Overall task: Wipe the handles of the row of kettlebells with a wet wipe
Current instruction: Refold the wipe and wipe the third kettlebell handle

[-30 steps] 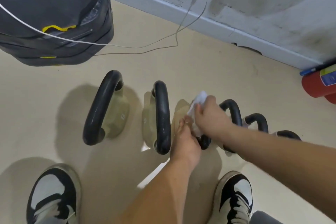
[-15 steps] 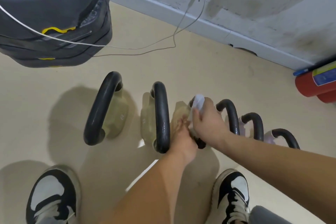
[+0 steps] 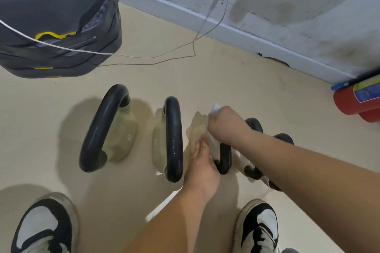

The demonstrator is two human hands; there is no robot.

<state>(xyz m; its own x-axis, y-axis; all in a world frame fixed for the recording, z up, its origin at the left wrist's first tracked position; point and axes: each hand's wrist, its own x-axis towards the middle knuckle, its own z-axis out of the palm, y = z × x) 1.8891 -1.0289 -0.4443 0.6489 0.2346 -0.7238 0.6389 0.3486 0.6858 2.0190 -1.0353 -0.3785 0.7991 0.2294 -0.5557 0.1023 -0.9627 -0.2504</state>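
Several kettlebells with black handles stand in a row on the beige floor. The largest kettlebell is at the left, and a second kettlebell stands beside it. My right hand grips the white wet wipe wrapped round the upper part of the third kettlebell's handle. My left hand holds the near end of that same handle. Smaller kettlebells further right are partly hidden behind my right forearm.
A dark grey stack of weight plates looms at the upper left with a white cable trailing across the floor. A red fire extinguisher lies by the wall at right. My two black-and-white shoes frame the near floor.
My right hand has slid with the wipe a little along the third handle. The left hand stays at the handle's near end. The camera has shifted slightly.
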